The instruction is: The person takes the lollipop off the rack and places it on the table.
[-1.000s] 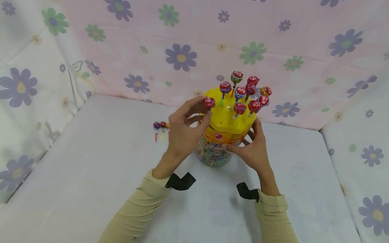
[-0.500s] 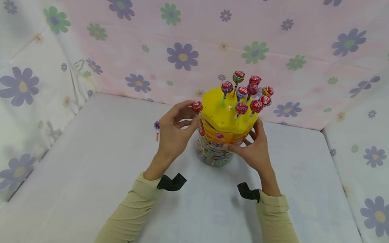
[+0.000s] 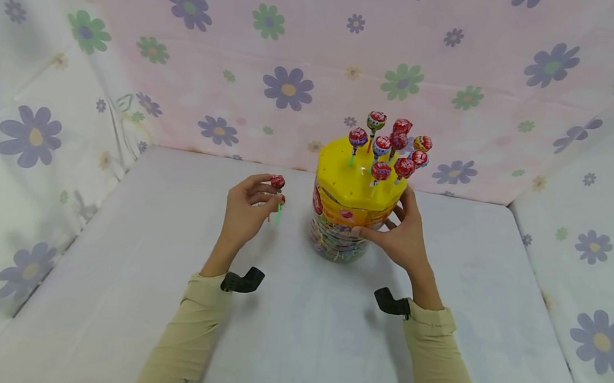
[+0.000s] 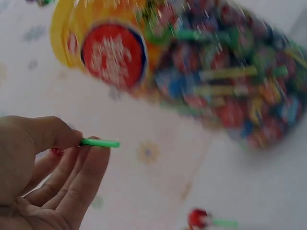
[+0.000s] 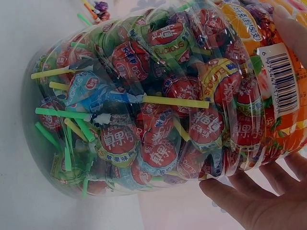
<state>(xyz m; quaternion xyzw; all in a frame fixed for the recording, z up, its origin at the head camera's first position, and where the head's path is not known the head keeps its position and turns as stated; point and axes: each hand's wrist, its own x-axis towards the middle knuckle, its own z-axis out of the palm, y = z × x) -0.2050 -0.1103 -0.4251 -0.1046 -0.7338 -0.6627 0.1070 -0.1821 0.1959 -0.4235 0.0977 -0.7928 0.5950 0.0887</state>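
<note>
A clear lollipop jar (image 3: pixel 338 241) with a yellow lid (image 3: pixel 355 181) stands mid-table, several lollipops (image 3: pixel 389 147) stuck upright in the lid. My right hand (image 3: pixel 399 231) grips the jar's right side, fingers curled round the wall (image 5: pixel 249 201). My left hand (image 3: pixel 247 207) is left of the jar and pinches a red lollipop (image 3: pixel 277 182) by its green stick (image 4: pixel 100 143). The jar (image 5: pixel 144 100) is packed with wrapped lollipops.
Floral cloth walls (image 3: pixel 297 61) close in the white table (image 3: pixel 135 298) at back and both sides. A loose lollipop (image 4: pixel 201 219) lies on the table near my left hand. Black wrist straps (image 3: pixel 243 281) sit on both beige sleeves.
My left hand pulled a red lollipop off the lid's left edge and carried it left and down, away from the jar. The right hand stayed on the jar.
</note>
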